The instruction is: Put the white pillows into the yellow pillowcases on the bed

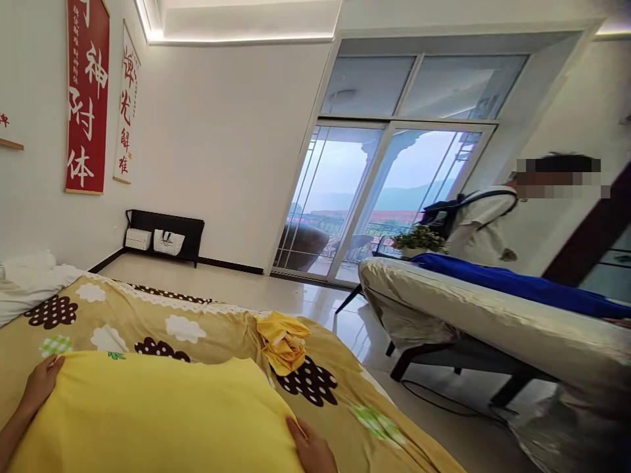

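Note:
A broad piece of plain yellow cloth (pixel 162 410) is stretched out in front of me over the bed, with a small green print at its far edge. Whether it is a garment or a cover, I cannot tell. At its left corner, my left hand (pixel 43 383) pinches the fabric between thumb and fingers. My right hand (pixel 311 445) grips the right edge, partly cut off by the bottom of the view. Just past the cloth, a crumpled orange-yellow cloth (pixel 283 343) lies on the patterned bedspread (pixel 221 322).
White bedding (pixel 29 286) lies at the far left. To the right stands a second, plastic-wrapped mattress (pixel 473 299) with blue fabric (pixel 507 282) on top. Beyond it a person (pixel 486 223) leans over, wearing a backpack. A black bench (pixel 165 230) stands by the wall; a cable (pixel 438 404) crosses the floor.

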Tool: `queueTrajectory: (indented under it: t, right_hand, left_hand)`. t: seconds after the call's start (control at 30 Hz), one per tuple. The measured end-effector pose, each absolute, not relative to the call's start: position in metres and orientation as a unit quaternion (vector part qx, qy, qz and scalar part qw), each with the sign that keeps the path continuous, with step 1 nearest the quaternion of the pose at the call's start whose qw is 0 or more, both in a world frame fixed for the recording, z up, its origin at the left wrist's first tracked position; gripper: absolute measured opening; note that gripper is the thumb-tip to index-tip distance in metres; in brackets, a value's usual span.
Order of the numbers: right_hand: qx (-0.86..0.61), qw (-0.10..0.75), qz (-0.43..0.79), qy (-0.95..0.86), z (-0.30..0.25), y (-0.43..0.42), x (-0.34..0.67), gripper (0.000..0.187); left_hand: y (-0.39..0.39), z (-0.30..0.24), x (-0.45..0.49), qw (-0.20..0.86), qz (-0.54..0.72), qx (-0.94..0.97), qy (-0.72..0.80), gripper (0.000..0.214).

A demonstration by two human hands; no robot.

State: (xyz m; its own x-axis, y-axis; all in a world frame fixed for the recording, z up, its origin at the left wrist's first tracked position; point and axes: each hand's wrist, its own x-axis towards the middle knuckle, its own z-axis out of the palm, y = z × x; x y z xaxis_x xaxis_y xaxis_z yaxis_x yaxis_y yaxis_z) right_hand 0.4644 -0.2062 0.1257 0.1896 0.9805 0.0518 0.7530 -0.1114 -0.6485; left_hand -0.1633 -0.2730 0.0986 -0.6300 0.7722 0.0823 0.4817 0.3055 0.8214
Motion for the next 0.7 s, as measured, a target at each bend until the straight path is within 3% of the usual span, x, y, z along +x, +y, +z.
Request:
queueTrajectory:
  t: [0.17,0.27,0.33,0.47,0.57,0.7]
  right_hand:
    - [-0.772,0.154,0.098,-0.608,0.148,-0.209,0.437,0.04]
    - [-0.776,0.16,0.046,-0.609,0.149,-0.214,0.371,0.05]
    - [-0.723,0.184,0.022,-0.666,0.149,-0.219,0.309,0.055]
    - [-0.529,0.153,0.091,-0.83,0.139,-0.24,0.213,0.053]
    - [-0.523,0.148,0.081,-0.835,0.11,-0.259,0.225,0.054]
    - [-0.608,0.167,0.028,-0.775,0.048,-0.286,0.331,0.063]
  left_hand:
    - [-0.275,0.135,-0.145,0.035,0.241,0.448,0.86,0.05]
    - [-0.265,0.139,-0.081,-0.043,0.174,0.539,0.823,0.057]
    - [-0.255,0.141,-0.022,-0.018,0.184,0.637,0.748,0.06]
    - [-0.246,0.127,0.064,0.058,0.16,0.738,0.653,0.057]
    - [-0.267,0.09,0.047,0.052,0.144,0.724,0.672,0.056]
    - [-0.328,0.031,-0.056,0.01,0.108,0.554,0.826,0.058]
